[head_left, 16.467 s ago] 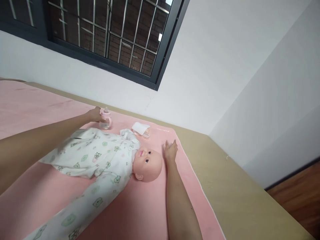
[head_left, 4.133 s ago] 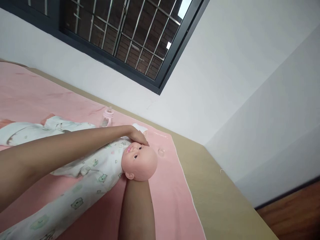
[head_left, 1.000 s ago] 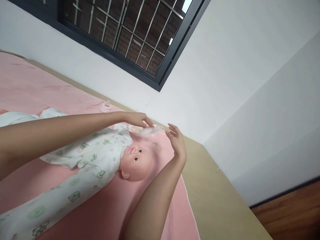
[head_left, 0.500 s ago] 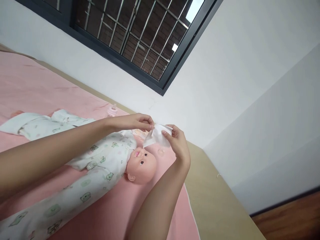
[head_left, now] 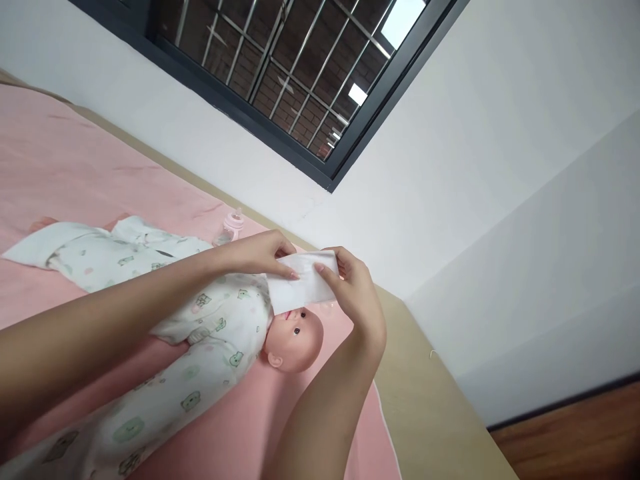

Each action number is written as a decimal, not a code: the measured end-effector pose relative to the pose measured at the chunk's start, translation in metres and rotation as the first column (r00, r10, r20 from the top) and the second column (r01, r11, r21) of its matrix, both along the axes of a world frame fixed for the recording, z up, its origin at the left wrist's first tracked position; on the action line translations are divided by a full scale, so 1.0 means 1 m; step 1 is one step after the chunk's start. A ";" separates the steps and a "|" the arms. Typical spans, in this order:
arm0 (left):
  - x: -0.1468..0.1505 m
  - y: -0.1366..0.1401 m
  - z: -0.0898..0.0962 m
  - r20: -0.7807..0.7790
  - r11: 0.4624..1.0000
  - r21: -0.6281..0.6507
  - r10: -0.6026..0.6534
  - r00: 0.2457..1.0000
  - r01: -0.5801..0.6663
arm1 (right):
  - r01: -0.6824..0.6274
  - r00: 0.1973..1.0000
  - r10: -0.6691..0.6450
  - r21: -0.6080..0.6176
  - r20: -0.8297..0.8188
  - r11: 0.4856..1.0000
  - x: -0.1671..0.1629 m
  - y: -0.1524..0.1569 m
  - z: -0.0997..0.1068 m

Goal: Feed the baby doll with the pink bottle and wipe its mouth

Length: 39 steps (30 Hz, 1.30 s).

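Between both hands a white tissue (head_left: 300, 293) is stretched flat, above the head of a baby doll (head_left: 300, 343). My left hand (head_left: 267, 255) grips its left edge, thumb on top and fingers behind. My right hand (head_left: 353, 280) pinches the right edge the same way. The tissue covers part of the doll's face, around the mouth; whether it touches cannot be told. The doll lies on its back in a white romper (head_left: 220, 310) with green animal prints, its head toward the right. My left forearm passes over its body.
A pink baby bottle (head_left: 232, 225) stands behind the doll, near the wall. Beneath lies a pink cloth (head_left: 75, 147) on a beige tabletop (head_left: 415, 387). A clear item behind my right hand is mostly hidden. The white wall and a dark-framed barred window (head_left: 330, 177) rise at the back.
The tissue, crumpled and gathered at its left corner before, is now spread into a flat rectangle. My left hand has shifted its hold lower along the edge. The view has moved slightly.
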<state>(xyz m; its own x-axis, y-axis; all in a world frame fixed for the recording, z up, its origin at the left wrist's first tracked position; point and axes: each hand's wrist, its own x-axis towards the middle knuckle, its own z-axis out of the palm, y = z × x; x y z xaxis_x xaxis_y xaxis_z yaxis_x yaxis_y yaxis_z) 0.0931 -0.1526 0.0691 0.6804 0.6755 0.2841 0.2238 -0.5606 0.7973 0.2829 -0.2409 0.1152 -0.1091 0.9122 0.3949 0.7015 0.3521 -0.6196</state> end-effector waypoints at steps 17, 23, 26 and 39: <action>-0.016 0.008 0.003 0.157 0.994 -0.028 -0.099 0.983 0.104 | -0.095 0.993 0.096 0.016 -0.065 0.995 -0.028 -0.001 0.001; -0.025 0.001 0.010 0.218 0.981 -0.070 -0.160 0.963 0.179 | -0.034 0.999 0.031 -0.085 -0.038 0.996 -0.027 0.012 -0.005; -0.027 -0.001 0.014 0.222 0.978 -0.113 -0.149 0.963 0.177 | -0.037 0.999 0.032 -0.125 -0.035 0.992 -0.026 0.013 -0.005; -0.019 0.001 0.007 0.071 0.993 0.113 0.020 0.997 -0.028 | 0.031 1.000 -0.032 -0.103 0.001 0.994 -0.023 0.014 -0.005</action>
